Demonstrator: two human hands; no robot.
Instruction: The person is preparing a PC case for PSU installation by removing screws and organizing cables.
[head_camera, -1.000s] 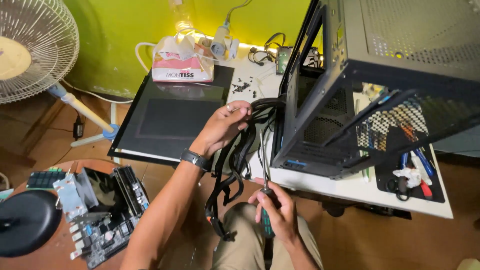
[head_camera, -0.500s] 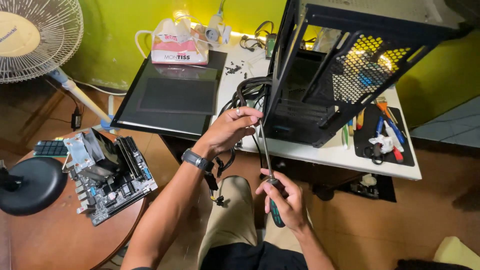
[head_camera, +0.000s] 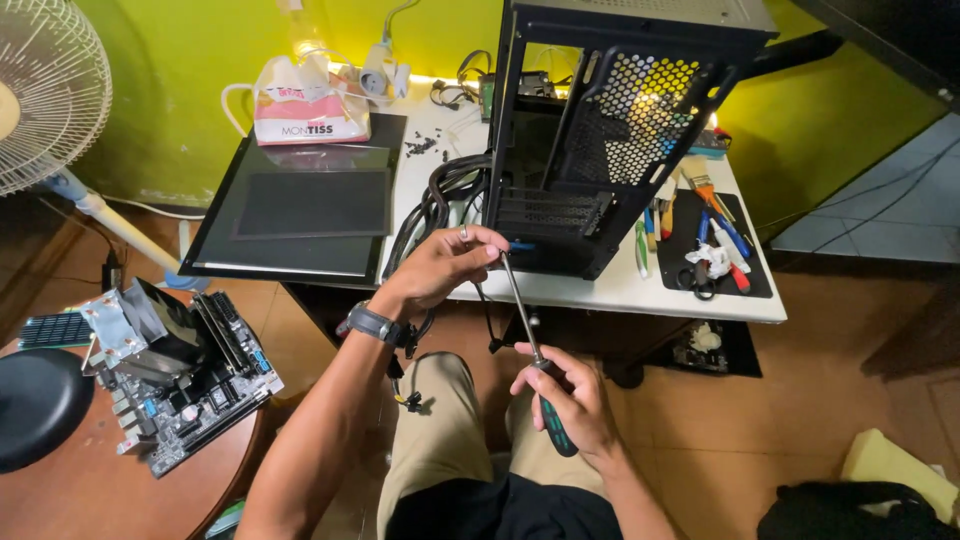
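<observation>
A black computer case (head_camera: 600, 130) stands upright on the white table (head_camera: 640, 290). My right hand (head_camera: 565, 400) grips the green-and-black handle of a long screwdriver (head_camera: 528, 345), whose shaft slants up toward the case's lower front corner. My left hand (head_camera: 445, 265), with a dark watch on the wrist, pinches the screwdriver's tip close to that corner. A bundle of black cables (head_camera: 440, 195) runs out of the case's left side and hangs below my left wrist.
A dark glass side panel (head_camera: 300, 215) lies on the table's left half, a tissue pack (head_camera: 305, 105) behind it. Hand tools lie on a black mat (head_camera: 712, 245) at right. A motherboard with cooler (head_camera: 175, 365) rests on a round wooden table; a fan (head_camera: 45, 95) stands at left.
My left hand has let go of the cable bundle and moved to the screwdriver's tip. The screwdriver has swung up toward the case. The camera has pulled back and the case looks more upright.
</observation>
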